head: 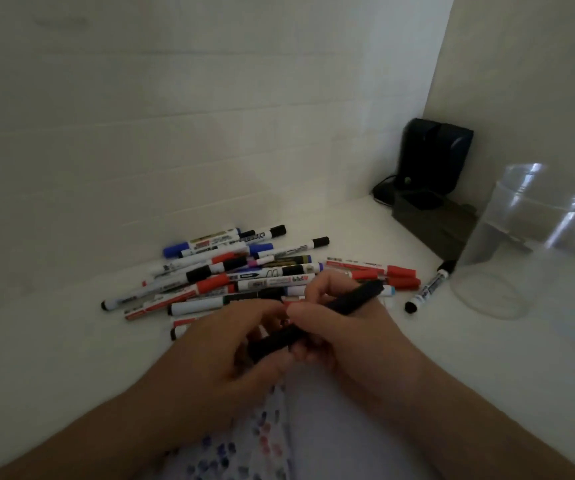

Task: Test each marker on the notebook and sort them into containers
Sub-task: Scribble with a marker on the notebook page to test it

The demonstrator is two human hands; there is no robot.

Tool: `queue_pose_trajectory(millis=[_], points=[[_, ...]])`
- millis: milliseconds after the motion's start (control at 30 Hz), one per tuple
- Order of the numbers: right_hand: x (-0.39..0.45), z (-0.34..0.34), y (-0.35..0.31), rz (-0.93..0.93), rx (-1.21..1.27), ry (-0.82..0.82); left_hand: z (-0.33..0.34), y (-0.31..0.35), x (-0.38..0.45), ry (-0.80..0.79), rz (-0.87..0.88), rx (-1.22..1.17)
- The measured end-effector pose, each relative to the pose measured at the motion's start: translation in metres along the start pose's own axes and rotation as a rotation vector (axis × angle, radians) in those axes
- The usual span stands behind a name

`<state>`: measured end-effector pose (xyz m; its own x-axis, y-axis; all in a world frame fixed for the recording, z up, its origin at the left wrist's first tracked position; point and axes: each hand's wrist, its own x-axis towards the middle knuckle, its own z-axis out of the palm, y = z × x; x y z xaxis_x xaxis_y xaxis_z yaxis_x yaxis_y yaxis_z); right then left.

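Observation:
Both my hands hold one black marker (355,297) above the notebook (331,427). My left hand (223,348) grips its lower black end, and my right hand (334,317) grips the barrel, whose upper end points up and right. Whether the cap is on or coming off is hidden by my fingers. The notebook page lies under my wrists, with blue, red and dark ink dabs (258,441) along its left side. Behind my hands lies a pile of markers (244,271) with black, red and blue caps.
A clear plastic container (507,244) stands at the right on the white table (54,341), with a lone black-capped marker (429,287) beside it. A dark box (431,223) and a black device (433,157) sit in the back corner. Walls close in behind and at right.

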<state>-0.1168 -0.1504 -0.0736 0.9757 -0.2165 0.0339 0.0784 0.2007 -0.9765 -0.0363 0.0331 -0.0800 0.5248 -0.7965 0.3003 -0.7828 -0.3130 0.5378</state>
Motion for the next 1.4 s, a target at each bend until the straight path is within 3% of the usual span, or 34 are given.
queue_pose_trajectory(millis=[67, 300, 400, 567, 633, 700, 767, 900, 1200, 1400], points=[[-0.004, -0.001, 0.005, -0.105, -0.126, 0.062, 0.002, -0.002, 0.000, -0.055, 0.032, 0.089], [-0.003, -0.002, 0.013, -0.184, -0.392, 0.060, 0.010, 0.009, -0.001, -0.035, -0.025, 0.090], [-0.006, 0.001, 0.010, -0.206, -0.349, 0.043, 0.011, 0.012, 0.000, -0.001, -0.028, 0.076], [-0.008, -0.003, -0.003, -0.219, -0.311, 0.008, -0.002, 0.021, 0.013, -0.107, -0.104, -0.093], [-0.006, -0.013, -0.008, -0.194, -0.254, 0.070, -0.005, 0.018, 0.015, -0.155, -0.191, -0.096], [-0.005, -0.027, -0.017, -0.115, -0.030, 0.162, -0.005, 0.017, 0.012, -0.180, -0.263, -0.049], [-0.003, -0.042, -0.021, -0.099, 0.052, 0.209, 0.000, 0.015, 0.006, -0.187, -0.212, 0.139], [-0.003, -0.047, -0.019, -0.143, -0.290, 0.169, 0.012, 0.013, -0.003, -0.144, -0.113, 0.338], [0.019, -0.023, -0.019, 0.049, -0.542, 0.227, -0.002, 0.005, 0.014, -0.311, -0.081, 0.374], [0.024, -0.029, -0.005, -0.032, -0.653, 0.340, -0.002, 0.003, 0.019, -0.361, -0.016, 0.412]])
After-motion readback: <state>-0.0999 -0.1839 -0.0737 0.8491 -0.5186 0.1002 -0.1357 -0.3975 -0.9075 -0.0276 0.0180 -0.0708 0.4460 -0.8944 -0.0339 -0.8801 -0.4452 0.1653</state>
